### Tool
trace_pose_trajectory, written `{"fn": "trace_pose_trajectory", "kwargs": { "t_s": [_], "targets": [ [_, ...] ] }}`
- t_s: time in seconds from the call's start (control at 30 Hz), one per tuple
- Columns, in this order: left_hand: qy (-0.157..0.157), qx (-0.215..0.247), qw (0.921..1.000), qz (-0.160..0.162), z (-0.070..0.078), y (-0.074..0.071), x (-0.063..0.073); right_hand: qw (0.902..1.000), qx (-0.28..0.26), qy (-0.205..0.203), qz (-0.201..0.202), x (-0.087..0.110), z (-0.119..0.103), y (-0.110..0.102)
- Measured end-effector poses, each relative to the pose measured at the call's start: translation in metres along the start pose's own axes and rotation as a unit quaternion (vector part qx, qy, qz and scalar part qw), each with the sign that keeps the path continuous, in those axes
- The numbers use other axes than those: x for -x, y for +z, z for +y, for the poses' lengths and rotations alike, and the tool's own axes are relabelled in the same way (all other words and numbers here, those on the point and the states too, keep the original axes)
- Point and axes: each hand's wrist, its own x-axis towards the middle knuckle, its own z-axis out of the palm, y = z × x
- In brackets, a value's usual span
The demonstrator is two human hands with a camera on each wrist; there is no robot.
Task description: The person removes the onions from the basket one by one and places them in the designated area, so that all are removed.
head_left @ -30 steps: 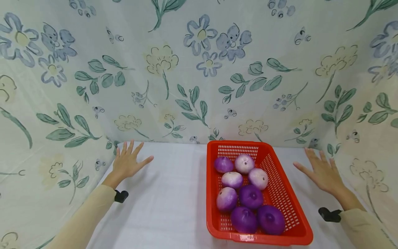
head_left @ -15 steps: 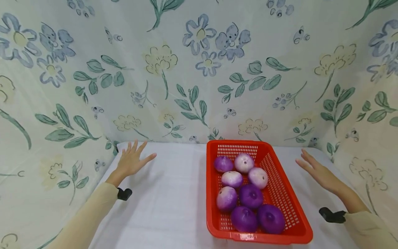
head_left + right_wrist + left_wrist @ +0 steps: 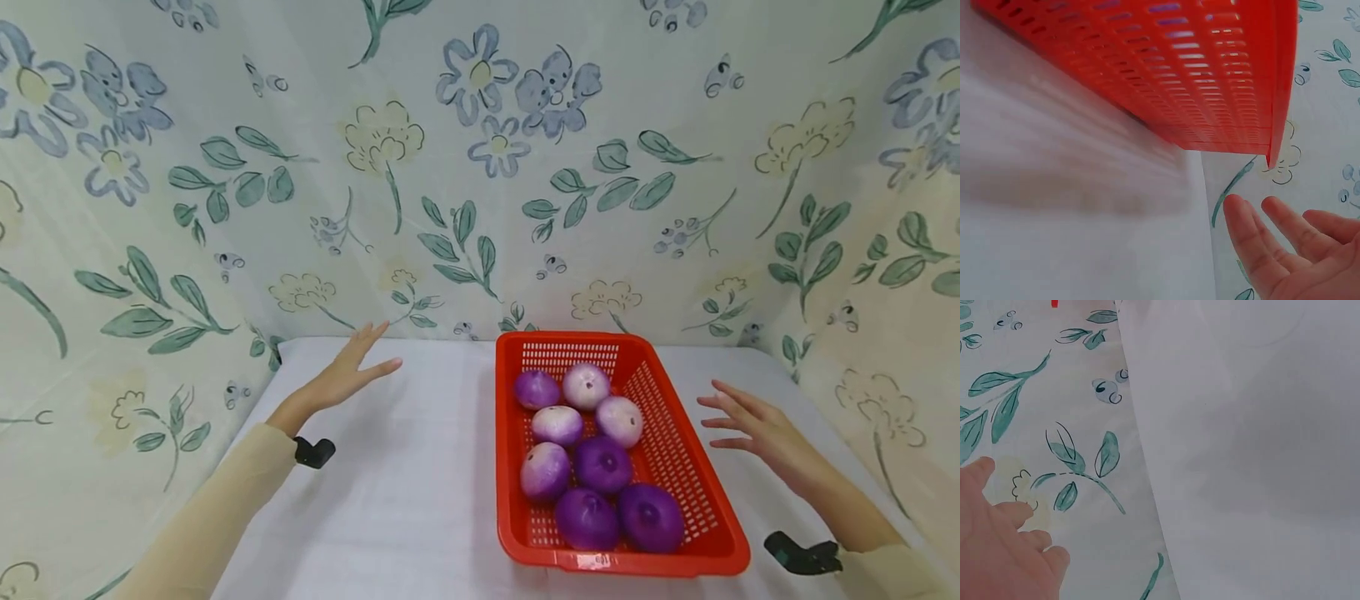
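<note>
A red plastic basket [image 3: 510, 500] with slotted walls stands on the white table, right of the middle. Several purple and white onions [image 3: 602, 465] lie inside it. To the basket's left my left hand [image 3: 341, 375] hovers over the table, fingers extended and thumb apart, holding nothing. Beyond the basket's right wall, my right hand [image 3: 757, 425] is held with fingers spread towards it, also holding nothing. The right wrist view has the basket's outer wall [image 3: 1210, 81] above the fingers [image 3: 1250, 237]. In the left wrist view, part of the left hand [image 3: 1010, 544] shows at the lower left.
A white cloth [image 3: 405, 467] covers the tabletop. Floral curtains [image 3: 450, 192] hang behind it and at both sides, close to its edges. Each wrist carries a small black device, such as the left one [image 3: 315, 452].
My left hand has moved rightward and turned, its fingers closer together. My right hand has turned and its fingers now point left at the basket. The basket and onions keep their places.
</note>
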Motion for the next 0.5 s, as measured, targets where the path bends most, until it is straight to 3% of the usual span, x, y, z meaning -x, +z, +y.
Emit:
{"fn": "trace_pose_trajectory", "kwargs": {
  "t_s": [0.27,0.5],
  "targets": [
    [0.039,0.058,0.9963,-0.05,0.029,0.004,-0.01,0.994,-0.085,0.064,0.021,0.014,0.006,0.018],
    [0.091,0.082,0.9878,-0.096,0.053,0.011,-0.018,0.9732,-0.215,0.077,0.026,0.024,0.006,0.03]
  ]
}}
